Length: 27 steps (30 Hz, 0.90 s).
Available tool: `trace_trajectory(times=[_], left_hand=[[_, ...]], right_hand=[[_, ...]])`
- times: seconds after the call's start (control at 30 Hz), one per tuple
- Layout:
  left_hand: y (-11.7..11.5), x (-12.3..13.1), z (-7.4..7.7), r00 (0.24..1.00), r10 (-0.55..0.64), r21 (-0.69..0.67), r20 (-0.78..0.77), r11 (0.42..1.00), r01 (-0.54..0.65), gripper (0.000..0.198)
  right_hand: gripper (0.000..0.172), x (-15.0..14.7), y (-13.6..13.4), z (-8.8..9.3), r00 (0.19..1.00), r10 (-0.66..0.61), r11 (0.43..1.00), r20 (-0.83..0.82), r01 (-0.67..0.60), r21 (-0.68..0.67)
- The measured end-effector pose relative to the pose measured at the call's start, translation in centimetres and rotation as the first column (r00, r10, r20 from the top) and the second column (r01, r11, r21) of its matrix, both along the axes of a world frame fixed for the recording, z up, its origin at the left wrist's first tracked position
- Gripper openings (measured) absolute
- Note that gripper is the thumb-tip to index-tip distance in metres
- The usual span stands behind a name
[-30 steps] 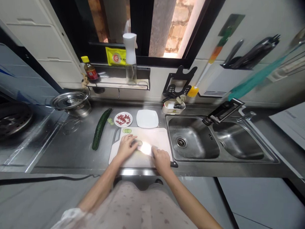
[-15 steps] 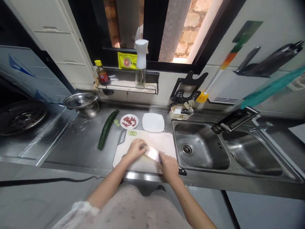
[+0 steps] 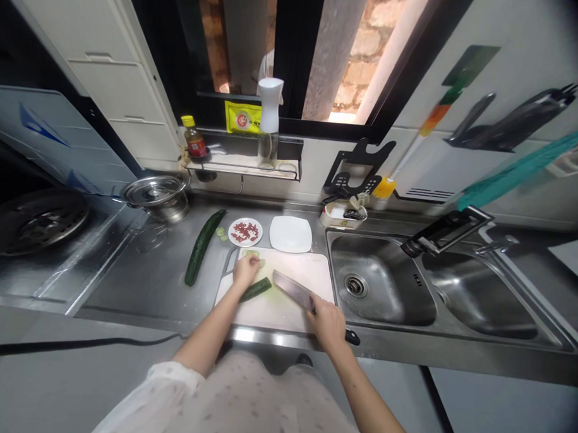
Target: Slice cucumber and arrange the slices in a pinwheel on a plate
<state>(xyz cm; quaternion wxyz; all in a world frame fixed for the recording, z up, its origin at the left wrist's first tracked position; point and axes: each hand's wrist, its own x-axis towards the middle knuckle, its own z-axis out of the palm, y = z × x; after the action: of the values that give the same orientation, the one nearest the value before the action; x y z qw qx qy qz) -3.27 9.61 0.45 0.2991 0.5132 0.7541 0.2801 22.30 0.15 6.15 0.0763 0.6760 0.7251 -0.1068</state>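
The left hand (image 3: 246,270) has moved from the cut cucumber (image 3: 257,289) to the slices (image 3: 250,252), its grip indeterminable, while the right hand (image 3: 329,322) grips the knife (image 3: 292,289) aside, apparently for finger clearance.

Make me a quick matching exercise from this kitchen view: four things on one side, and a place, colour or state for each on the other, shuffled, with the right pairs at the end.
Things:
1. Knife
2. Long cucumber
3. Round plate
4. Steel pot

Descriptions:
A. Covered with a lid
B. Holding small red pieces
C. Held in the person's right hand
D. Dark green, lying on the counter

Right pairs: 1-C, 2-D, 3-B, 4-A.
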Motion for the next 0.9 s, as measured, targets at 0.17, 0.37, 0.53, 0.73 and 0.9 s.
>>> trace_trajectory(times=[0.17,0.37,0.53,0.73,0.9], left_hand=[[2.0,-0.3,-0.8,0.996,0.022,0.003,-0.090,1.000,-0.022,0.016],[3.1,-0.3,-0.8,0.977,-0.022,0.016,-0.213,1.000,0.026,0.023],[3.1,-0.5,-0.8,0.955,-0.082,0.056,-0.287,0.993,0.102,0.024],[2.9,-0.6,-0.8,0.927,-0.132,0.088,-0.350,0.981,0.173,0.022],[2.6,-0.6,-0.5,0.896,-0.165,0.056,-0.413,0.977,0.206,0.022]], right_hand=[[0.038,-0.1,-0.1,0.1,1.000,-0.029,0.999,-0.011,0.029,-0.015],[0.038,-0.1,-0.1,0.4,0.998,-0.053,0.998,-0.024,0.052,-0.043],[0.038,-0.1,0.0,0.6,0.998,-0.053,0.998,-0.027,0.052,-0.043],[0.037,-0.5,0.2,0.7,0.998,-0.049,0.998,-0.035,0.047,-0.042],[0.037,-1.0,0.3,1.1,0.997,-0.050,0.997,-0.053,0.047,-0.058]])
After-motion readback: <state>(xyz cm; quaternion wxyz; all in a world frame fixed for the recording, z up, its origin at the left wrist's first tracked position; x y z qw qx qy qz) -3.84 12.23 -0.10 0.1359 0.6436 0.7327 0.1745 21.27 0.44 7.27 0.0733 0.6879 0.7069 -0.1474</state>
